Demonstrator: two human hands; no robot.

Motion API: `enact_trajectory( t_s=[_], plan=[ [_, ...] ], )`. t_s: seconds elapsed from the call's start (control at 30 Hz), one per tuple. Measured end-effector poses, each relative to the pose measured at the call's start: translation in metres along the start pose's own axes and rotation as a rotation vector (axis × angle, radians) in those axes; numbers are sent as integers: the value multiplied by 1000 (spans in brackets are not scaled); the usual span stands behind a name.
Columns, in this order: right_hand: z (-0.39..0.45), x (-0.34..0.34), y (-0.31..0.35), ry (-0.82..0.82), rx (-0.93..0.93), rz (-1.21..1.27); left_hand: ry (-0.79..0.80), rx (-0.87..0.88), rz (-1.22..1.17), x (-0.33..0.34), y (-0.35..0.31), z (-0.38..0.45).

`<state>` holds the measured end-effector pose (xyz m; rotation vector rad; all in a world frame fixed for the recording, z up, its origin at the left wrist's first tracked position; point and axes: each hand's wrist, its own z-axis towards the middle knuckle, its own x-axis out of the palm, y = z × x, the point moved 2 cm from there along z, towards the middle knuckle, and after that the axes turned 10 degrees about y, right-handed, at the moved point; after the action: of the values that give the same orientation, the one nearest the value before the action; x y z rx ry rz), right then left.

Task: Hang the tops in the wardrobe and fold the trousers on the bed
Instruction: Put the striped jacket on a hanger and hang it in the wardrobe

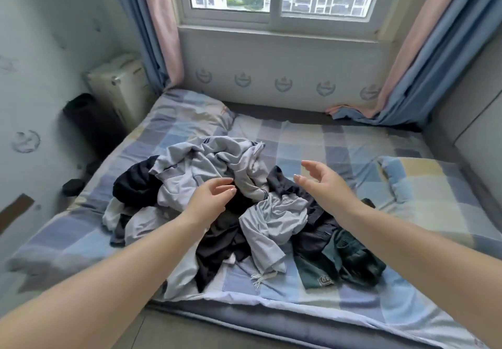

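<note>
Both hands hover over a heap of clothes (pixel 217 202) lying at the centre of the frame on a bed (pixel 353 145) with a blue checked cover. The left hand (pixel 210 199) is released, fingers loosely curved, palm turned toward frame right, and grasps nothing; its fingertips hang just above a pale grey garment (pixel 206 164) that forms the upper part of the heap. The right hand (pixel 323 183) is likewise released and empty, fingers spread and curved toward frame left, set slightly higher in the frame, over the upper right edge of the heap.

The deciding relation: the heap lies directly below and between the two hands, its bulk running from upper left to lower right of the frame. The left hand is the nearer to cloth. Whether it touches the fabric cannot be told.

Other pieces: a black garment (pixel 217 242) runs down the middle, a second grey piece (pixel 271 223) overlaps it at centre, a dark green garment (pixel 345 261) lies at the lower right, and a dark navy piece (pixel 133 183) at the left edge. Tops cannot be told from trousers while the pieces lie tangled.

Judgement: sorting has not begun; the layers overlap, so lifting one will likely drag its neighbours. No wardrobe is clearly in view. A pillow (pixel 423 183) lies at right, apart from the heap.
</note>
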<state>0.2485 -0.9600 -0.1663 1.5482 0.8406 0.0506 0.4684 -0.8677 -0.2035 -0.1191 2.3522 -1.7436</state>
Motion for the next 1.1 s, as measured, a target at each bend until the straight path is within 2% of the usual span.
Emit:
enact_trajectory(
  t_s=[0.3,0.5,0.73,1.0,1.1],
  plan=[
    [84,58,-41,128,122,-32,-230,-218,-47,-78,82,25],
    [124,114,-63,188,218,-65,-206,-312,-82,-117,118,59],
    [218,231,-58,292,258,-124,-175,-370,-75,-210,161,150],
    [373,345,-47,359,208,-238,-151,-308,154,-310,207,282],
    [413,372,-50,383,207,-300,-58,-246,444,-327,227,314]
  ],
)
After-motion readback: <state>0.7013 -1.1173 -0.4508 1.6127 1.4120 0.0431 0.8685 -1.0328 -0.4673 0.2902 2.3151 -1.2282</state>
